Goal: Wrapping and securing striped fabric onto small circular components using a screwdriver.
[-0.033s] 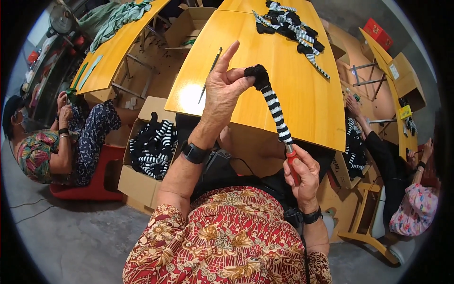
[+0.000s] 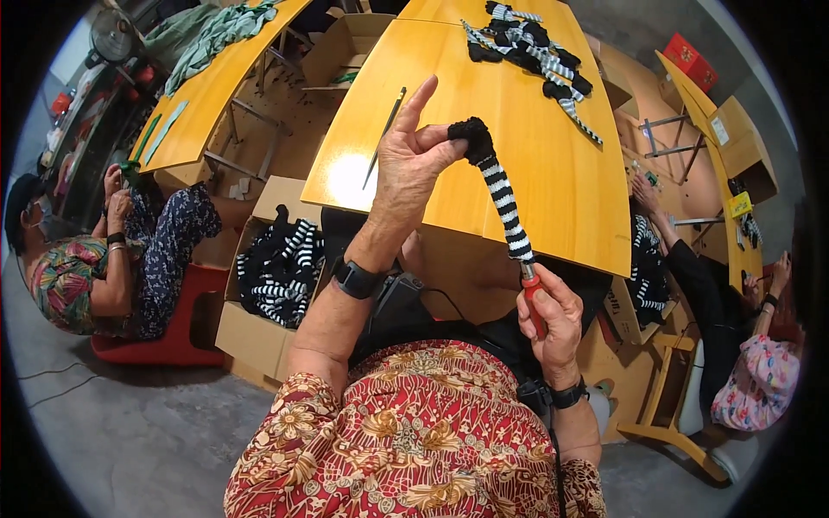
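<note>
A narrow knitted tube (image 2: 503, 198) with black and white stripes hangs at a slant over the near part of the table, its upper end a black bulge. Thumb and fingers of my left hand (image 2: 413, 160) pinch that black end, while the index finger points up. My right hand (image 2: 555, 315) is wrapped round the red handle of a tool (image 2: 529, 306). Its metal shank enters the lower, striped end of the tube; the tip is hidden inside the knit.
Similar striped pieces (image 2: 540, 52) lie heaped at the table's (image 2: 553, 203) far side. A thin dark stick (image 2: 384, 134) rests left of my hand. Cartons of striped pieces stand left (image 2: 250, 337) and right (image 2: 635, 319). One person (image 2: 104, 276) sits at left, another (image 2: 734, 345) at right.
</note>
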Demonstrator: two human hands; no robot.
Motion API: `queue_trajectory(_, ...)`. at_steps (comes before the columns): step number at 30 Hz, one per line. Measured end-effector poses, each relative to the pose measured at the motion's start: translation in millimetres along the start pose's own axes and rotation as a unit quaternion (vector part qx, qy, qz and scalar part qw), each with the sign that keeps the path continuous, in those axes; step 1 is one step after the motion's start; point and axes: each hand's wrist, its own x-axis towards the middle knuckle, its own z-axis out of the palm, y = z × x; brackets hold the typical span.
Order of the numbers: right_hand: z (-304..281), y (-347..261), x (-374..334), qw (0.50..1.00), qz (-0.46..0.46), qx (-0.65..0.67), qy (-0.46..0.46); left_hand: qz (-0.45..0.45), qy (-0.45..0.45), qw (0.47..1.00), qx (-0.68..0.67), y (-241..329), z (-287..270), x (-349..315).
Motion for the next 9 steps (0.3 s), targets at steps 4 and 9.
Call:
queue_trajectory(4,-2.2,0.3,2.0,1.000,-0.018,-0.013,-0.006,-0.043,0.004,0.998,-0.051,-0.6,-1.3,1.4)
queue_trajectory(9,-3.9,-0.5,3.9,1.000,-0.013,-0.017,-0.010,-0.053,-0.017,0.998,-0.033,2.1,-3.8,4.4)
